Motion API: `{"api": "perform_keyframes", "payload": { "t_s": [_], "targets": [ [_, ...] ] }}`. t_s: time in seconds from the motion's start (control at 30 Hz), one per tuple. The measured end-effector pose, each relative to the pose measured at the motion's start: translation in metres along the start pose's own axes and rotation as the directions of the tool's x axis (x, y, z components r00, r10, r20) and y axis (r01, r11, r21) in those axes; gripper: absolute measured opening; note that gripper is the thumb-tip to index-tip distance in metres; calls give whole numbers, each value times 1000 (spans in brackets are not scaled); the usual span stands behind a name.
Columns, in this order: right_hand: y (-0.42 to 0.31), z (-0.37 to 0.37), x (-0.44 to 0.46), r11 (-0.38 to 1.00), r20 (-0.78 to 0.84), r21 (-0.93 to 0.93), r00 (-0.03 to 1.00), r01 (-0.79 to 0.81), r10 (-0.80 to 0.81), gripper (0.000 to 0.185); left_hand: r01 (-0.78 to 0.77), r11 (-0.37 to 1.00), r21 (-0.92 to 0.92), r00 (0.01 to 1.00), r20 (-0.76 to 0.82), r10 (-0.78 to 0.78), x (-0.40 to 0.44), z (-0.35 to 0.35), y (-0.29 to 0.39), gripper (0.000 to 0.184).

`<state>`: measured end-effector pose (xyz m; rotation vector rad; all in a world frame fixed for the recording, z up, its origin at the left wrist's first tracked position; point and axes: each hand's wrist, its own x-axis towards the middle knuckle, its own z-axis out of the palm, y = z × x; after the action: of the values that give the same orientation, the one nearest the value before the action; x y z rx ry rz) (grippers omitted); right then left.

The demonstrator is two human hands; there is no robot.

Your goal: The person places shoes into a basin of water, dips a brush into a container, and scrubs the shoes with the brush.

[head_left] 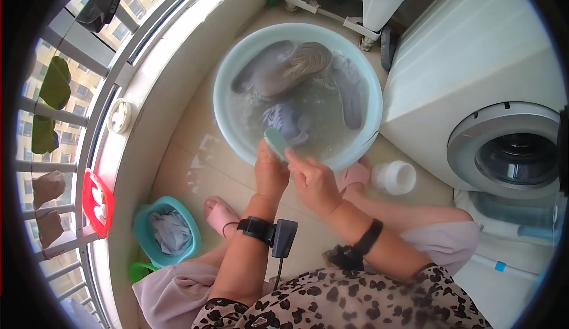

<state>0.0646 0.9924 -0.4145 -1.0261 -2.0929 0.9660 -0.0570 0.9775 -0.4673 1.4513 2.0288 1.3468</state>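
Observation:
My left hand (271, 169) is closed round a small pale green brush (276, 142) at the near rim of a large light blue basin (224, 122). Beside it, my right hand (314, 181) has its fingers bent, with the index finger touching the brush's edge; I cannot make out anything inside it. Cloudy water fills the basin. In it lie a brown-grey slipper (294, 68), a grey one (261, 65) partly under it, and a narrow grey one (351, 101) at the right. A bluish grey item (284, 122) sits in the water just beyond the brush.
A teal tub (140, 228) with cloth stands at the lower left. Right of the basin are a white jar (394, 178) and a washing machine (504, 151). A red basket (95, 201) and a round white item (120, 116) rest on the window ledge. A white stand (379, 3) is behind.

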Motion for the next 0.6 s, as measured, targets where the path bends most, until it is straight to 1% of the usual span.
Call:
{"api": "perform_keyframes", "payload": {
  "t_s": [0.07, 0.1, 0.13, 0.17, 0.2, 0.27, 0.3, 0.4, 0.5, 0.57, 0.6],
  "targets": [
    [9, -1, 9, 997, 0, -83, 1000, 2, -2, 34, 95, 995, 39, 994, 40, -97, 6, -2, 0, 40],
    [3, -2, 11, 998, 0, -18, 998, -63, 63, 30, 152, 987, 56, 986, 66, -156, 3, -1, 1, 39],
    [5, -3, 12, 989, -21, -2, 989, -149, 149, 29, 206, 976, 72, 973, 93, -212, 1, -1, 3, 38],
    [12, -5, 20, 976, -46, 11, 975, -217, 217, 27, 235, 967, 103, 963, 113, -246, 3, -3, 5, 41],
    [20, -7, 22, 958, -65, 26, 955, -287, 288, 26, 213, 974, 80, 968, 117, -221, 0, -5, 7, 42],
    [70, -16, 16, 916, 18, -87, 918, -393, 395, 26, 155, 987, 45, 980, 119, -159, 2, -11, 7, 44],
    [75, -21, 22, 888, 58, -146, 892, -436, 448, 26, 88, 996, 32, 991, 98, -91, 11, -16, 12, 52],
    [88, -13, 33, 913, -40, -193, 933, -359, 358, 27, 263, 954, -142, 965, 23, -262, 26, -31, 27, 62],
    [122, -14, 46, 782, -168, -449, 900, -433, 402, 26, 295, 913, -282, 938, -97, -333, 41, -34, 31, 71],
    [145, -16, 45, 758, 49, -535, 882, -373, 469, 27, 313, 902, -299, 948, 37, -317, 46, -37, 24, 75],
    [144, -19, 49, 745, 152, -575, 851, -338, 503, 28, 322, 896, -307, 947, 105, -304, 48, -38, 18, 76]
  ]
}}
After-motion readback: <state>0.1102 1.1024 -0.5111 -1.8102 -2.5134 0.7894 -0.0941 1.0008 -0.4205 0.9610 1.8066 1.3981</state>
